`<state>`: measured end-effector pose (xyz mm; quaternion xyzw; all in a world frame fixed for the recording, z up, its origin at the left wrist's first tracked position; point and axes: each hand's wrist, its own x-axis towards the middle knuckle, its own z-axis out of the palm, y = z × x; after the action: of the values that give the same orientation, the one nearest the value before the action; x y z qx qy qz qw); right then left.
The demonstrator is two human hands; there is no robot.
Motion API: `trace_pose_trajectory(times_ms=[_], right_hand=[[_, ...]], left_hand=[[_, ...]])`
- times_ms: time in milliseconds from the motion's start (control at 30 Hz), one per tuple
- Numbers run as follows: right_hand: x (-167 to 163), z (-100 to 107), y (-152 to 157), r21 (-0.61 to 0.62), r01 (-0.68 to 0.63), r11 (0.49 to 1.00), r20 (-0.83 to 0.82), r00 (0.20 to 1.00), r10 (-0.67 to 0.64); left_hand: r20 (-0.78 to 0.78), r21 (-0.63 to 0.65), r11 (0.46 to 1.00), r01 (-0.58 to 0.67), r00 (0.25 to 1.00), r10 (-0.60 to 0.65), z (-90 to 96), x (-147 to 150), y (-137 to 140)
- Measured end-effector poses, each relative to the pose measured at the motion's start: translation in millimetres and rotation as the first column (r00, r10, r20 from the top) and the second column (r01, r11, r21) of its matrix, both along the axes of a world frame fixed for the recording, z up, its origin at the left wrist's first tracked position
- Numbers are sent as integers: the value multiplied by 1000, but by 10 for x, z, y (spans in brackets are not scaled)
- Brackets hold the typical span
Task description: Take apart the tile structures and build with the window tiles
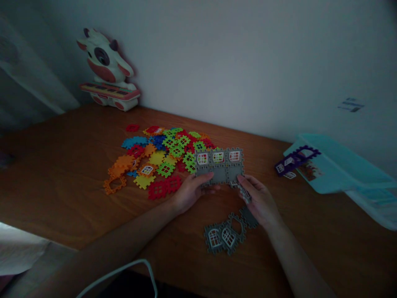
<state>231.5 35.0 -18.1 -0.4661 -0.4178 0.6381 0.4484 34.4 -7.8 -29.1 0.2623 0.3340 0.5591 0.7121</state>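
Observation:
A panel of joined grey interlocking tiles (219, 174) is held up above the table, its top row fitted with white window grilles. My left hand (194, 190) grips its lower left part, thumb on the front. At the lower right corner my right hand (259, 198) is closed on a separate-looking grey window tile (245, 193), which touches or nearly touches the panel; whether it is joined I cannot tell. Below the hands lie several loose grey tiles (228, 236), overlapping, two with white grilles and one with an open arch.
A pile of colourful interlocking tiles (164, 155) spreads behind and left of my hands. On the right, purple tiles (293, 162) lean by a turquoise bin (344, 165). A cow-shaped toy keyboard (108, 74) stands at the back left of the wooden table (62, 165).

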Motion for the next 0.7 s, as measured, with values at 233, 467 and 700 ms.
trace_pose_trajectory(times_ms=[233, 467, 700], right_hand=[[60, 2, 52, -91, 161, 983, -51, 985, -166], [28, -14, 60, -184, 123, 975, -151, 977, -151], [32, -59, 35, -76, 75, 994, -89, 993, -81]], left_hand=[[-63, -124, 990, -71, 996, 64, -44, -4, 76], [-60, -125, 982, -139, 989, 132, -75, -10, 94], [17, -100, 979, -177, 984, 179, -18, -25, 69]])
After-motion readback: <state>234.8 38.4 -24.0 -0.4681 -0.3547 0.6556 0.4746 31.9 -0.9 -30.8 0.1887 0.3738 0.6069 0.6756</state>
